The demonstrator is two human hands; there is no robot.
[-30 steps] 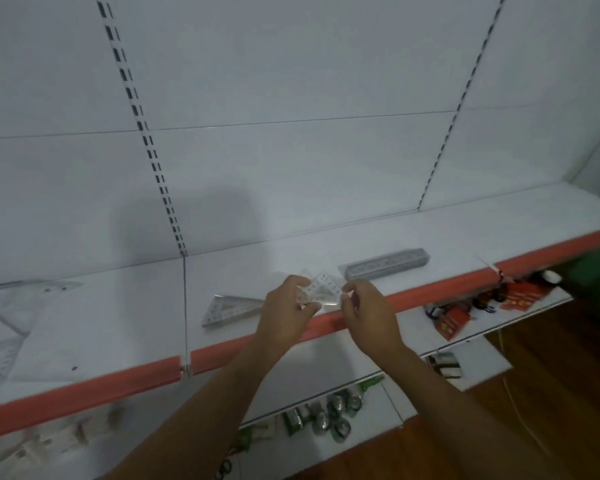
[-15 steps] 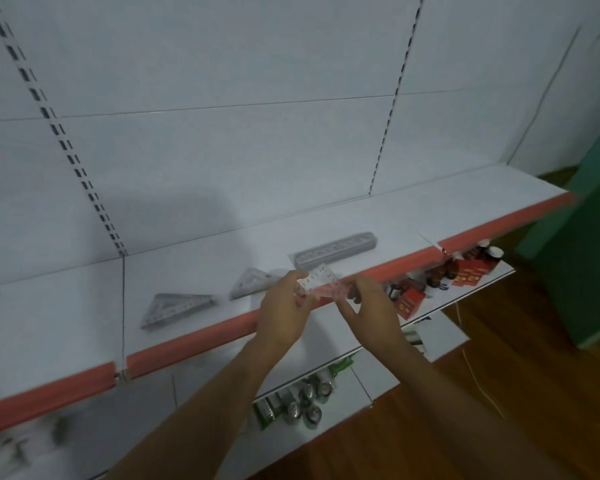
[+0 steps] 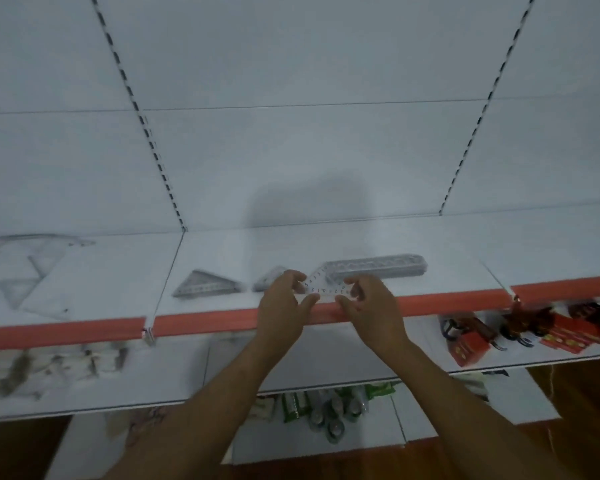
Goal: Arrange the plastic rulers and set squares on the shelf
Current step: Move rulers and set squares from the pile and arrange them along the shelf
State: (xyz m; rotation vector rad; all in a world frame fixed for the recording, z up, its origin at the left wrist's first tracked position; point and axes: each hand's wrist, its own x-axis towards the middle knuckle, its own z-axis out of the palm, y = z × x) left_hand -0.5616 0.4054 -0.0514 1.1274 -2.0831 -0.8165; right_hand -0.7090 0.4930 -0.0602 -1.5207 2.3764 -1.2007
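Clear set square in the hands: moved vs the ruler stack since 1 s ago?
Yes. The clear set square has gone down and right, from above the shelf to its front edge, now overlapping the ruler stack's left end.

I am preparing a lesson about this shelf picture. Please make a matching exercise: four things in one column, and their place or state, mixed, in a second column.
Things:
1. clear set square
2. stack of rulers
3. grey triangle stack
4. red boxes

Places or states:
A. on the lower shelf, at the right
B. held between the left hand and the right hand
C. lying on the top shelf, behind the right hand
D. lying on the top shelf, left of both hands

Pairs: 1-B, 2-C, 3-D, 4-A
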